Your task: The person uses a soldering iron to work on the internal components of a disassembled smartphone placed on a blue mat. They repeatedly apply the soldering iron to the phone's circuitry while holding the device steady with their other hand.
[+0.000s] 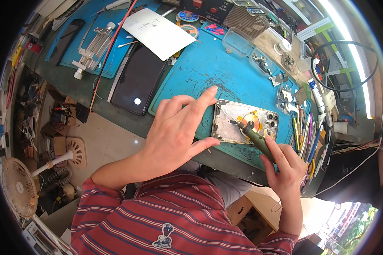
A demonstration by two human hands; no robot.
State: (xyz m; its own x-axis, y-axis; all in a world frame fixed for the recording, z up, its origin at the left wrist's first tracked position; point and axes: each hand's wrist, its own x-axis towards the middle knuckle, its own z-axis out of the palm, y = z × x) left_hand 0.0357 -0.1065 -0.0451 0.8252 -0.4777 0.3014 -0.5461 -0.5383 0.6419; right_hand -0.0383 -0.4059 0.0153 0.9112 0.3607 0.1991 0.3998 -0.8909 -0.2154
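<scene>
On the blue work mat point(191, 76) lies an opened phone housing point(225, 125), silvery inside, with a copper coil point(252, 121) and a camera cluster point(271, 120) at its right end. My right hand point(285, 170) grips a dark green pen-shaped tool point(261, 143) by its rear. The tool's dark front end reaches over the housing, left of the coil; whether its tip touches cannot be made out. My left hand point(178, 123) is at the housing's left end with fingers stretched out and apart. Its thumb lies by the lower left corner, and nothing is in its grasp.
Left of the mat lies a dark phone point(138, 78), partly under a white sheet point(157, 33). A metal clamp fixture point(95, 49) stands farther left. Clear plastic boxes point(238, 41) and small parts line the back right. Pens and tools point(306, 131) crowd the right edge.
</scene>
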